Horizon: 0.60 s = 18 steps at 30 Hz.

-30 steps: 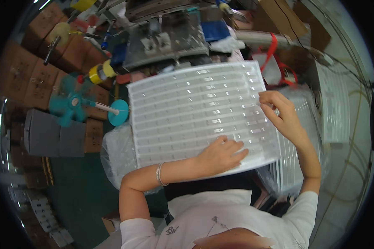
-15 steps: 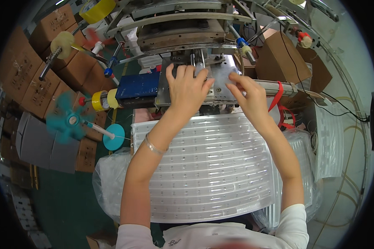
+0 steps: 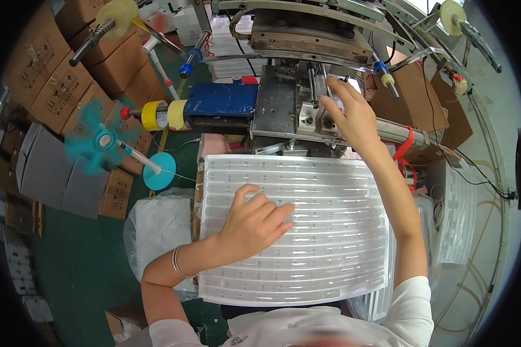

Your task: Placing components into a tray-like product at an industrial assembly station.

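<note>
My left hand is over the large white ribbed sheet, its thumb and forefinger pinched at a small clear piece, the shape of which I cannot make out. The sheet holds rows of clear plastic parts in front of me. My right hand reaches up to the machine's metal fixture, thumb and forefinger apart. Beside those fingertips, a clear tube-like part lies by the metal rods. Whether my right fingers touch it is hard to tell.
Above the fixture hangs a heavy metal press head. A blue box-shaped cover and yellow tape rolls sit to its left. A turquoise fan spins at left, before stacked cartons. Red strap and black cables hang at right.
My left hand has come down from the fixture to the ribbed sheet. My right hand stays at the machine, slightly higher in view. The view has shifted, so the machine appears farther right.
</note>
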Available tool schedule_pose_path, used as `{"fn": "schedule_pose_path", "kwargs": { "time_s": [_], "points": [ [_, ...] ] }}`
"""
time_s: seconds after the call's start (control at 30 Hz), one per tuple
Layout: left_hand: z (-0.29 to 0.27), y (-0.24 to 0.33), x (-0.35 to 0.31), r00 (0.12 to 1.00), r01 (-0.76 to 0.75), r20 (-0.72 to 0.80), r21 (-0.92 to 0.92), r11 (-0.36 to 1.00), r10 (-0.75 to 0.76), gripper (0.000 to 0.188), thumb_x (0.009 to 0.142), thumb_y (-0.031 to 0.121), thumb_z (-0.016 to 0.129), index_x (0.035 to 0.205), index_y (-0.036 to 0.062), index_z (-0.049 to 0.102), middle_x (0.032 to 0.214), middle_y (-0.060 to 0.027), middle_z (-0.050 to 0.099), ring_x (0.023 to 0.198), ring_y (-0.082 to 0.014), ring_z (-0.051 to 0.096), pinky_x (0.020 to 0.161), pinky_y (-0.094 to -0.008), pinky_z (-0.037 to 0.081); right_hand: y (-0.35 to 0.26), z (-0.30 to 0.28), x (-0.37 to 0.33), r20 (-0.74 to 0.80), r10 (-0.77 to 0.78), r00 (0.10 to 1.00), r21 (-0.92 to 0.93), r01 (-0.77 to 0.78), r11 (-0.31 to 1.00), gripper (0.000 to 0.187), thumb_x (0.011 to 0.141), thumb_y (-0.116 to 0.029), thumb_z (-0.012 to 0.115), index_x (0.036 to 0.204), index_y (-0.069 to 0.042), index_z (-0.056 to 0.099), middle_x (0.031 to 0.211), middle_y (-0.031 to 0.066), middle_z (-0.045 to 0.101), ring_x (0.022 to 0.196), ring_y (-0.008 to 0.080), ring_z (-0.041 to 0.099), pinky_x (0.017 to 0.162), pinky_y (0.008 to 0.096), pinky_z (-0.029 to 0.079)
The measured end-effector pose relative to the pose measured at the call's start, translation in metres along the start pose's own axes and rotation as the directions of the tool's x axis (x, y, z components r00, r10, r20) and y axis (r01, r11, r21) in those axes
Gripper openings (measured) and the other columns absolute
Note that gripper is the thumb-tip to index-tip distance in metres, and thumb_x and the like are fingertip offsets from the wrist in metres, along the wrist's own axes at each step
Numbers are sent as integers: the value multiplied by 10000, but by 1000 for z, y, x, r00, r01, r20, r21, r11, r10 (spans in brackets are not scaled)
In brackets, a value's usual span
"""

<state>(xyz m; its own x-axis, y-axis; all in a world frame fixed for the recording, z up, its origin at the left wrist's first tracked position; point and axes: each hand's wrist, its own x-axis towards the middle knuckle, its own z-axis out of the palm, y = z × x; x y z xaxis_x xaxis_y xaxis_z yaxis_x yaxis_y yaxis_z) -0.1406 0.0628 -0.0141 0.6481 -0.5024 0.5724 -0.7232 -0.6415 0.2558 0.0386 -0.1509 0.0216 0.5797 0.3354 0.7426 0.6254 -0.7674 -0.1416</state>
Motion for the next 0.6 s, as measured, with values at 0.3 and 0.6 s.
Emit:
{"fn": "schedule_pose_path", "kwargs": {
  "time_s": [0.3,0.6],
  "points": [
    [-44,64,-24,982,-54,170,-139,989,77,240,727,233,727,821,54,598,681,-33,557,648,-200,496,830,-400,386,-23,-174,-98,306,231,923,-49,-227,973,137,834,-79,623,951,-10,638,843,87,629,692,202,620,622,284,489],
    [-44,120,-12,977,170,194,-432,886,-93,116,770,85,595,868,24,580,727,-66,599,669,-212,560,721,-337,453,-69,-246,-254,783,-19,622,9,19,1000,209,770,-76,603,968,-122,650,817,53,576,752,217,609,600,335,499]
  ]
}}
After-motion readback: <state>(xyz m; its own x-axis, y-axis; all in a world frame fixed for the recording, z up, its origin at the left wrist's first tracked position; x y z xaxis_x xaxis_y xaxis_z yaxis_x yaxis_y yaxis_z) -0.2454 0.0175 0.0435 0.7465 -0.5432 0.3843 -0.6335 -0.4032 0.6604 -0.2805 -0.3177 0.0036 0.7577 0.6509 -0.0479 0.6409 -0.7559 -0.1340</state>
